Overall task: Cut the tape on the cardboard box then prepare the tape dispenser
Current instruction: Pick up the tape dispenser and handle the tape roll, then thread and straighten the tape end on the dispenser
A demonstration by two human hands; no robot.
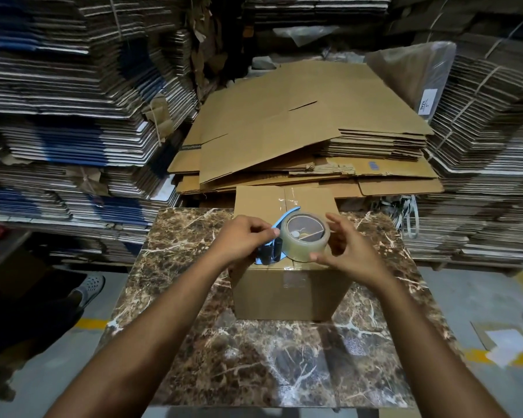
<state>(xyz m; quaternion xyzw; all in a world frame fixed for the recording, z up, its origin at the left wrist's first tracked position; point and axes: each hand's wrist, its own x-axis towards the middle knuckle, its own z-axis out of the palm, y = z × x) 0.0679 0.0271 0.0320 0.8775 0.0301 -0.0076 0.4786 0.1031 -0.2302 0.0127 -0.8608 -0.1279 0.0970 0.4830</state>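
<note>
A brown cardboard box stands on a marble-patterned table, with clear tape along its top seam and down its front. On the box top lies a blue tape dispenser loaded with a roll of clear tape. My left hand pinches the blue frame of the dispenser at its left side, fingers closed on it. My right hand curls around the right side of the tape roll, fingertips touching its lower edge.
A heap of flattened brown cartons lies just behind the table. Tall stacks of bundled flat cardboard rise at the left and right. Another person's foot in a grey clog rests on the floor at left. Yellow floor lines run beside the table.
</note>
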